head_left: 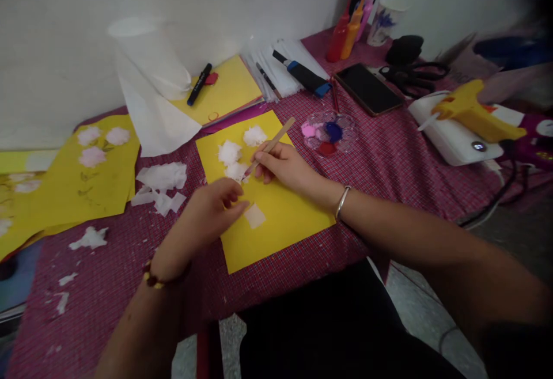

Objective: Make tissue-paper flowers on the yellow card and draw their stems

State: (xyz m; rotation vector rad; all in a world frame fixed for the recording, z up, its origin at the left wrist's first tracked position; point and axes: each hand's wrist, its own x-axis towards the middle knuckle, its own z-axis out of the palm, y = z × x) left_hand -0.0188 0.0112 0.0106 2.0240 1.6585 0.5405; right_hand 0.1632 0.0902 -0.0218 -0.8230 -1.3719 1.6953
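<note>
The right hand [283,166] reaches in from the right, forearm slanted across the table [389,154], fingers pinched on a wooden stick [271,146] whose tip meets a white tissue tuft [237,171] on the yellow sheet [280,218]. The left hand [213,209] rests curled on the sheet's left edge, fingertips pressed together by a pale paper square [254,216]. The sheet's near half lies bare; a paint palette [329,132] sits just right.

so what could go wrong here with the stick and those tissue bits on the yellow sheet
1. The right hand works the wooden stick right against the white tissue puffs; it could tear or drag them.
2. The left hand rests on the yellow sheet and may shift it.
3. The paint palette lies close by the right hand and could smear.
</note>
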